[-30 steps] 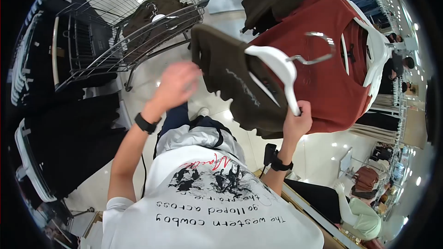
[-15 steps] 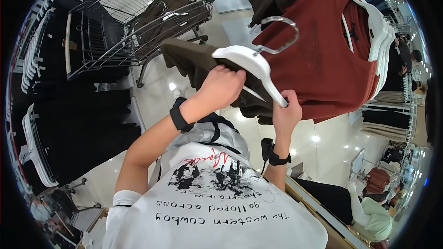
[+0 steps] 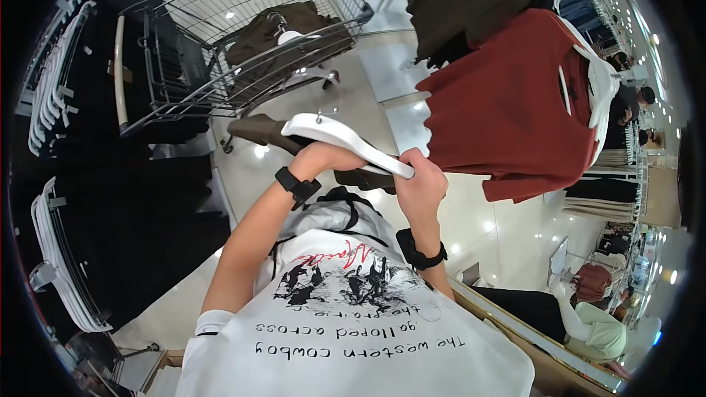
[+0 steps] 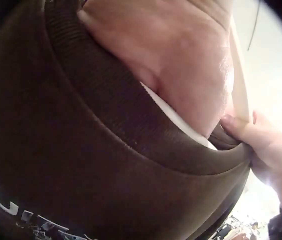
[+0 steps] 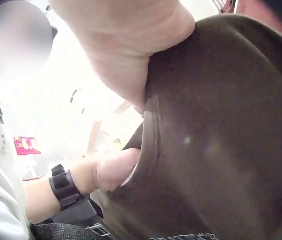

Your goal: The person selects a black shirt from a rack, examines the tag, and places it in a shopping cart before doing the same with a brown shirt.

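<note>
A dark brown shirt (image 4: 81,130) with a ribbed collar hangs on a white hanger (image 3: 342,136) in front of the person. At the hanger's near end, the right hand (image 3: 421,180) grips the hanger arm, its thumb on top; the shirt's shoulder is bunched there. The left hand (image 3: 331,158) reaches into the neck opening below the hanger, and its fingers are hidden behind the collar, so I cannot tell how they are curled. In the right wrist view the left hand (image 5: 116,167) enters the neckline. Pale lettering runs along the shirt front.
A wire cart (image 3: 243,44) at the upper left holds a brown garment (image 3: 283,33) on a hanger. Rust-red shirts (image 3: 507,95) hang on a rack at the right. Black garments (image 3: 140,228) hang along the left. A mannequin in a pale green top (image 3: 599,331) is at the lower right.
The left hand first came over to the shirt's neckline, then slipped inside it. Both hands and the hanger have shifted left and lower, away from the red shirts, and the hanger has tipped.
</note>
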`<state>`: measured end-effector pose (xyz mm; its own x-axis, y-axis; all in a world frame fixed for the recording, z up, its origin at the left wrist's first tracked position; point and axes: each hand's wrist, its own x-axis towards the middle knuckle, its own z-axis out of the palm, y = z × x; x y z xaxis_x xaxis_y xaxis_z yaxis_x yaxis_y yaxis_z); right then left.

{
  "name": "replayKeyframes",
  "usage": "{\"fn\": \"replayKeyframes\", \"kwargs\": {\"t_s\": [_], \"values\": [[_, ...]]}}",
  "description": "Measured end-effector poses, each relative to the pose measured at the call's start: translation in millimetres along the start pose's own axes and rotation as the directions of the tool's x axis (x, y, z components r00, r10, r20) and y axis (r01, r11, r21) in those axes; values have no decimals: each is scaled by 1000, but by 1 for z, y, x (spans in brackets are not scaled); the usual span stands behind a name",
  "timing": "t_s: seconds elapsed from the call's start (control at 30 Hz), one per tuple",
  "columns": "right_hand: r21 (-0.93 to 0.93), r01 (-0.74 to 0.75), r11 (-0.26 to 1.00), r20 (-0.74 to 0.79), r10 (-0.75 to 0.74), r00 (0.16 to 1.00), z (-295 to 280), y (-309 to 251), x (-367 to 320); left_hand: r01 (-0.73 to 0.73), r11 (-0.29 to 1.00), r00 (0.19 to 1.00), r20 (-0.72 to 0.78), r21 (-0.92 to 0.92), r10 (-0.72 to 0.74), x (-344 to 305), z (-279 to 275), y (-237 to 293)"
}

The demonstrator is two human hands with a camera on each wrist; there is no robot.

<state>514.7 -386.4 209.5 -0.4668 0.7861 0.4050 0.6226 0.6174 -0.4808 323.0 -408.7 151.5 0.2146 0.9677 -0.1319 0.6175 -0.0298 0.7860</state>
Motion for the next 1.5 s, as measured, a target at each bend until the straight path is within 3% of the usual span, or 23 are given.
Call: {"fn": "replayKeyframes", "kwargs": {"t_s": [0.07,0.13,0.17,0.27,0.3,0.37,0.43,0.47,0.53,0.67,0.77,0.87,0.9,1.03,1.13,1.27,1.5], "values": [[7,49,999,57,-49,997,20,-24,-2,128,990,990,72,-63,-123,-29,-3,-26],[19,100,995,90,-101,991,38,-48,-5,99,987,995,44,-125,-94,-57,-3,-58],[34,102,994,107,-105,989,46,-58,-7,150,987,983,115,-55,-143,-65,0,-75],[21,115,993,154,-117,981,64,-81,-13,346,933,923,214,-100,-319,-89,7,-111],[16,115,993,167,-116,979,67,-87,-16,222,974,975,-11,-33,-223,-103,9,-118],[4,107,994,179,-106,978,71,-99,-21,237,970,965,-105,-52,-242,-131,10,-130],[4,72,997,194,-71,978,78,-108,-26,170,985,939,-306,7,-159,-150,12,-130],[-3,58,998,207,-56,977,81,-109,-29,201,978,954,-237,59,-182,-150,9,-133],[5,54,999,220,-54,974,87,-111,-30,190,978,952,-229,-81,-204,-149,12,-137],[-3,-9,1000,264,9,965,91,-124,-27,269,961,950,-145,-61,-275,-155,-9,-122],[-72,-49,996,300,69,952,88,-125,-29,281,933,938,-138,-224,-316,-158,-7,-108],[-130,-89,987,312,126,942,90,-120,-31,235,945,945,-173,-228,-277,-170,-10,-92],[-145,-104,984,310,145,940,90,-118,-32,295,934,948,-62,-201,-312,-169,-20,-84],[-211,-150,966,303,211,929,89,-107,-32,223,962,958,-147,-157,-246,-185,-31,-67],[-232,-160,960,283,224,933,86,-99,-32,94,991,943,-310,-93,-119,-194,-25,-65],[-232,-186,955,240,241,940,81,-86,-32,-17,999,959,-284,-44,4,-202,-23,-64],[-234,-289,929,226,340,913,66,-49,-48,-60,998,963,-261,18,62,-180,-2,-51]]}}
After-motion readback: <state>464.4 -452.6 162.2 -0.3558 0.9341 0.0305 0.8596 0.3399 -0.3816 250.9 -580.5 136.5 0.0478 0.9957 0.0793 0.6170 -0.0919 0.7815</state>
